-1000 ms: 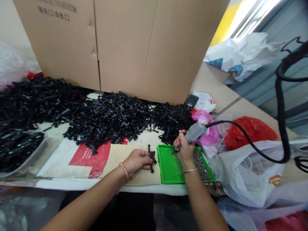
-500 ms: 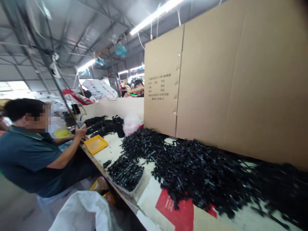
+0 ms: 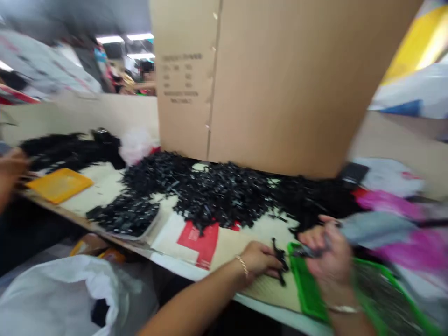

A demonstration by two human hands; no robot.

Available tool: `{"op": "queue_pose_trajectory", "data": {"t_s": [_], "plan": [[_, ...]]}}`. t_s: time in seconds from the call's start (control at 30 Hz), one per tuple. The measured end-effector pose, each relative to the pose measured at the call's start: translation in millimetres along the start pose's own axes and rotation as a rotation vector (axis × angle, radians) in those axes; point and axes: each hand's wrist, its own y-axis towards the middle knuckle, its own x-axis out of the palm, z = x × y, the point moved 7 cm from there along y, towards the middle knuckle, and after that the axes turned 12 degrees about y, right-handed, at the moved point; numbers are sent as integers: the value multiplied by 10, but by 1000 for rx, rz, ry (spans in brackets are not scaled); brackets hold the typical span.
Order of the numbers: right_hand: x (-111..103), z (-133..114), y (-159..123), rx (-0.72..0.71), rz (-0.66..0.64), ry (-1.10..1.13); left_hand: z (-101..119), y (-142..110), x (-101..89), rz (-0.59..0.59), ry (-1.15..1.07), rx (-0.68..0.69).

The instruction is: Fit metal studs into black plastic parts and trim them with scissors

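A long, pale surface (image 3: pixel 264 231) runs across, and a big, flat, brown cardboard sheet (image 3: pixel 280 84) stands up at its far edge. A floppy white sack (image 3: pixel 45 298) sits below the near edge, toward the left. A wide heap of thin black pieces (image 3: pixel 227 193) lies along the foot of the cardboard. A green plastic tray (image 3: pixel 308 289) is at the near edge, toward the right corner, with small grey bits (image 3: pixel 388 298) in it, too blurry to name. Just left of it lies a flat beige mat (image 3: pixel 227 252). Further left, by the near edge, is a clear plastic tub (image 3: pixel 154 224) of black pieces, and past that a flat yellow tray (image 3: pixel 59 184).

The right hand (image 3: pixel 332 252) has its fingers curled tight around a long grey tool (image 3: pixel 378 228) above the green tray. The left hand (image 3: pixel 259 261) has its fingers pinched together on a dark black part with knobby ends (image 3: pixel 280 261), over the mat near the surface's near edge. The tool's thin tip is right beside that part; it is too blurry to tell if they touch.
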Motion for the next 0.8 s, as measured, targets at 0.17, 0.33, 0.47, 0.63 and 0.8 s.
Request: {"op": "queue_pose_trajectory", "data": {"t_s": [0.17,0.33,0.47,0.63,0.8], "plan": [[-106,-51,-85,13,69,6,16,-32,-5,-95,-12,4],[-56,-8,-107,-3,66,5,12,-59,5,-112,2,30],[-80,-1,-147,1,54,-15,21,-49,3,-118,0,40],[-105,13,-173,-19,54,-39,31,-66,7,-120,-2,33],[-119,25,-179,-21,67,-16,51,-91,10,-109,15,31]]}}
